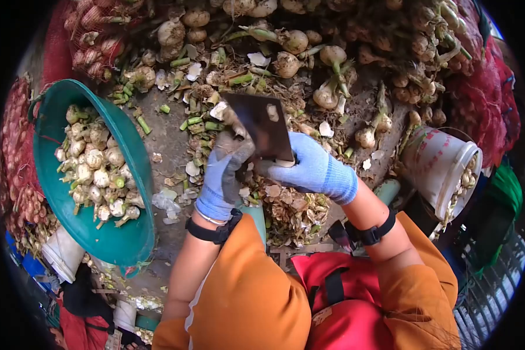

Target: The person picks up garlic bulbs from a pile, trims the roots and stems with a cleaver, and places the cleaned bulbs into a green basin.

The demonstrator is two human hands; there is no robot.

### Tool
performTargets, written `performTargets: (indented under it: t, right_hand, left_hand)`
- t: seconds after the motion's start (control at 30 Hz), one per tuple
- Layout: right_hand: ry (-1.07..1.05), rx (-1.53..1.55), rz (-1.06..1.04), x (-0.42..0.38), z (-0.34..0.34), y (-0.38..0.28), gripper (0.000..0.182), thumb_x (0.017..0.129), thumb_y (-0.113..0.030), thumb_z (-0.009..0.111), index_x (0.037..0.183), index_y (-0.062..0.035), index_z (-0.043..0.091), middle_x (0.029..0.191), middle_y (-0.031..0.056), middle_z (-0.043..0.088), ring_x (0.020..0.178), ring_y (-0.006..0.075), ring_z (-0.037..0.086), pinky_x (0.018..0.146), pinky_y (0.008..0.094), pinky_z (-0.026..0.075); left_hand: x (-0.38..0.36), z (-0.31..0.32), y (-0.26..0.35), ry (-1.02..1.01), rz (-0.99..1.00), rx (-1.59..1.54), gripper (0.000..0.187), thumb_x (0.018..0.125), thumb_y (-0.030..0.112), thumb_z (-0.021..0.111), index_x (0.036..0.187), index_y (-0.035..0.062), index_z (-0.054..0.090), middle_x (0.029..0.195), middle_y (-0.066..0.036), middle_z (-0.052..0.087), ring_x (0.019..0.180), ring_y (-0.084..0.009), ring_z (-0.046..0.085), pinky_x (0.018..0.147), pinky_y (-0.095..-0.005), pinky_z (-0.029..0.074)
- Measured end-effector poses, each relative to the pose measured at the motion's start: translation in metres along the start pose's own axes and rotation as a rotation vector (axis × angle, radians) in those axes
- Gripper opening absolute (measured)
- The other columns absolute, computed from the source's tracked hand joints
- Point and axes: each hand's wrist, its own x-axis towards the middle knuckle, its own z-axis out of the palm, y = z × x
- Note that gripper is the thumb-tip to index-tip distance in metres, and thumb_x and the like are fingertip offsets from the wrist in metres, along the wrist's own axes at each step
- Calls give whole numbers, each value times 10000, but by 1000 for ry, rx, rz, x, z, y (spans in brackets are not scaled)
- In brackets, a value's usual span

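My right hand [309, 163], in a blue glove, is closed around the handle of a cleaver [259, 125]. The dark, broad blade has a slot near one corner and points up and away from me. Close beside the blade, my gloved left hand [224, 169] has its fingers curled around a garlic bulb [234, 121], mostly hidden by the glove and blade. Cut stems [201, 127] and peel lie on the ground beyond both hands. Below them is a heap of dry garlic skins [294, 213].
A tilted green tub [140, 195] of trimmed garlic stands at left. Untrimmed garlic [289, 64] is piled at the far side. A white bucket [417, 154] leans at right, near red mesh sacks [478, 116]. Another person [84, 326] shows at lower left.
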Motion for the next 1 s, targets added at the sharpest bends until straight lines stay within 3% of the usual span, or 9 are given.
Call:
performTargets:
  t: [0.13, 0.23, 0.3, 0.4, 0.57, 0.7, 0.87, 0.93, 1.0]
  right_hand:
    - [92, 337, 626, 3, -15, -10, 270, 798, -226, 667, 974, -24, 634, 855, 140, 605, 772, 300, 622, 713, 380, 505]
    - [111, -761, 14, 4, -14, -3, 251, 750, -209, 691, 948, -84, 600, 979, 112, 600, 888, 308, 647, 738, 425, 528]
    - [48, -851, 56, 2, -10, -5, 299, 742, -222, 702, 988, -97, 586, 1009, 109, 594, 897, 310, 649, 737, 434, 530]
    - [25, -826, -5, 0, -12, -13, 308, 735, -224, 710, 986, -99, 583, 1028, 110, 582, 905, 316, 644, 721, 428, 534]
    - [-19, -809, -123, -1, -7, -20, 289, 719, -205, 704, 961, -109, 579, 979, 115, 561, 839, 319, 646, 666, 424, 531]
    - [-41, -808, -84, 7, -13, -17, 281, 722, -222, 698, 946, -100, 578, 951, 120, 566, 842, 326, 643, 663, 436, 527]
    - [178, -737, 267, 27, -26, 39, 172, 753, -203, 634, 876, -86, 657, 889, 151, 649, 838, 341, 653, 715, 427, 529]
    - [312, -427, 312, 31, -36, 52, 217, 777, -207, 654, 909, -35, 646, 714, 92, 645, 625, 213, 648, 582, 346, 514]
    - [83, 129, 615, 21, -22, 32, 277, 796, -260, 654, 939, -24, 679, 750, 79, 667, 669, 160, 633, 610, 314, 507]
  left_hand:
    - [-2, -9, 21, 258, 145, 347, 590, 754, -26, 752, 1279, 32, 489, 1156, -69, 619, 1021, -173, 630, 907, -283, 525]
    - [-9, -13, 17, 155, 84, 213, 682, 746, 6, 778, 1335, 28, 434, 1217, -97, 598, 1083, -209, 617, 943, -324, 525]
    - [-23, -7, 16, 83, 68, -276, 785, 716, -23, 792, 1381, 41, 378, 1234, -108, 583, 1095, -238, 613, 942, -363, 531]
    - [-34, -11, 21, 111, 103, 282, 711, 842, 168, 727, 1426, 70, 334, 1325, -164, 520, 1196, -301, 553, 1018, -448, 477]
    - [-24, -9, 24, -20, 249, 475, 639, 921, 362, 612, 1422, 69, 346, 1323, -175, 527, 1134, -291, 590, 980, -436, 495]
    - [-30, 1, 28, -16, 304, 508, 603, 841, 239, 720, 1329, 68, 410, 1197, -127, 582, 1013, -237, 631, 877, -377, 535]
    - [-47, 35, 55, -22, 248, 222, 670, 657, 100, 807, 1224, 38, 456, 1125, -96, 530, 1013, -181, 563, 876, -338, 494]
    - [-42, 27, 53, -57, 361, 540, 758, 652, 179, 852, 1280, 52, 446, 1157, -134, 520, 1073, -248, 548, 919, -384, 471]
    - [-28, 20, 52, -27, 509, 1000, 864, 656, 309, 870, 1357, 83, 418, 1282, -179, 479, 1186, -324, 491, 998, -454, 414]
